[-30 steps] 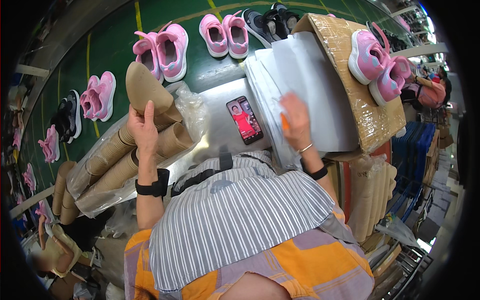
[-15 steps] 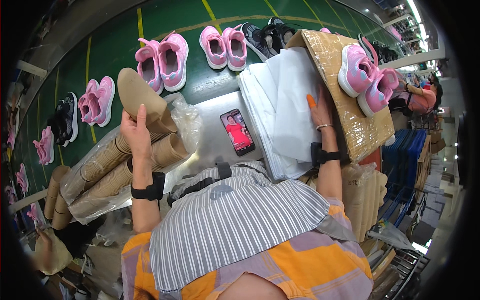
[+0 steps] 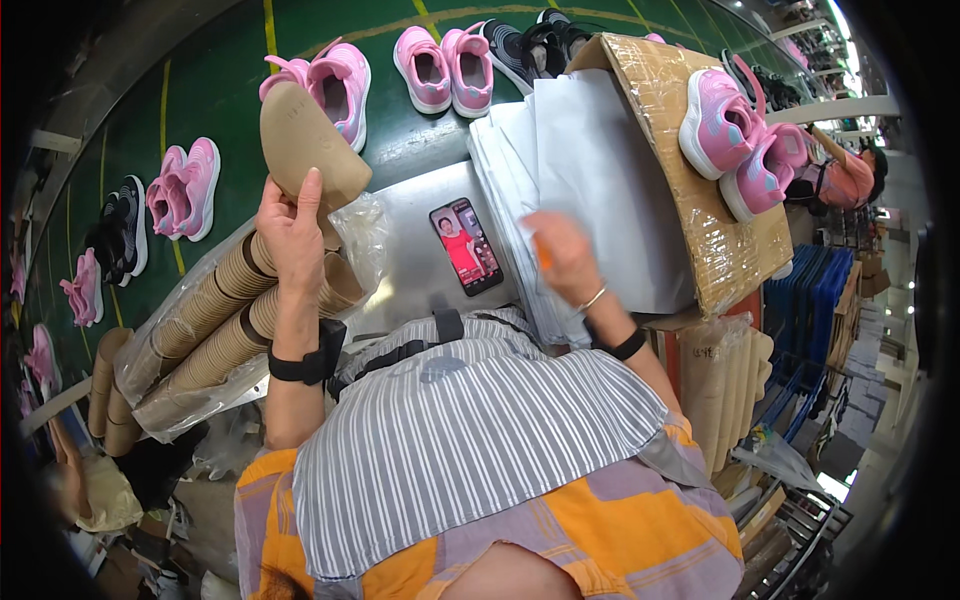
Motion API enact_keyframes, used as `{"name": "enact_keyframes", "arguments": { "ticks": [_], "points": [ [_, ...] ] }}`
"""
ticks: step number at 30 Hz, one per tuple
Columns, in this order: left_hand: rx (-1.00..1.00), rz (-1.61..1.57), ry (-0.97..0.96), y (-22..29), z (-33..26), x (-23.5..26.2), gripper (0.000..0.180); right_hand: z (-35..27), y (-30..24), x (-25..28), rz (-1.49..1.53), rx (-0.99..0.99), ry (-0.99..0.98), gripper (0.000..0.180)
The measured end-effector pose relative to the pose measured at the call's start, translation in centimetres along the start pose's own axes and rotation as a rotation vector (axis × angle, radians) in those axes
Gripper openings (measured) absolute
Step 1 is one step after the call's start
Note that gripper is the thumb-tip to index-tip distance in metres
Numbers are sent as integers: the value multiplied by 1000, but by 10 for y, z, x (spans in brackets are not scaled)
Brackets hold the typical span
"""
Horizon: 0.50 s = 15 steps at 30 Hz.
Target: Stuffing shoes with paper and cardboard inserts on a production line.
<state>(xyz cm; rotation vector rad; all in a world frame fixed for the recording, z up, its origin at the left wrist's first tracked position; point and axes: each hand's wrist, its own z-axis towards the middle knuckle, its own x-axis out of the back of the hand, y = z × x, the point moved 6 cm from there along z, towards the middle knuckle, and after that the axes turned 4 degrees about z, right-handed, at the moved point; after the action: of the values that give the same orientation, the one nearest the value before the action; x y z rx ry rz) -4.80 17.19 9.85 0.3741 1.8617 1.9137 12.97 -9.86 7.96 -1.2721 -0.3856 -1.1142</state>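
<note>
My left hand [image 3: 293, 222] grips a brown molded-cardboard shoe insert [image 3: 303, 140] between thumb and fingers, raised above nested stacks of similar inserts [image 3: 205, 320] in clear plastic. Over the left part of a pile of white paper sheets [image 3: 610, 190] is my right hand [image 3: 562, 255], an orange cover on one finger. Its fingers look curled but are blurred; whether they hold a sheet cannot be made out. Between the two piles, a phone [image 3: 466, 247] with a lit screen lies on the metal surface [image 3: 410, 245].
Pink sneakers [image 3: 450, 70] and black shoes [image 3: 520, 55] stand along the green belt [image 3: 230, 100] beyond. A taped cardboard box [image 3: 660, 130] borders the paper on the right, with a pink pair [image 3: 735, 140] on it. Another person [image 3: 848, 185] is at far right.
My left hand has moved right with the insert. My right hand has swung left from the paper's right side, its fingers drawing in. The top sheets lie differently.
</note>
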Motion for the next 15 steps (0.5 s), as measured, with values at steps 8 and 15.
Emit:
{"name": "enact_keyframes", "arguments": {
  "ticks": [8,15],
  "points": [
    [11,77,-38,-5,-12,3,25,-74,-5,-93,207,-169,-340,48],
    [67,50,-37,-9,-18,9,26,-66,-21,-100,109,-94,-441,55]
  ]
}}
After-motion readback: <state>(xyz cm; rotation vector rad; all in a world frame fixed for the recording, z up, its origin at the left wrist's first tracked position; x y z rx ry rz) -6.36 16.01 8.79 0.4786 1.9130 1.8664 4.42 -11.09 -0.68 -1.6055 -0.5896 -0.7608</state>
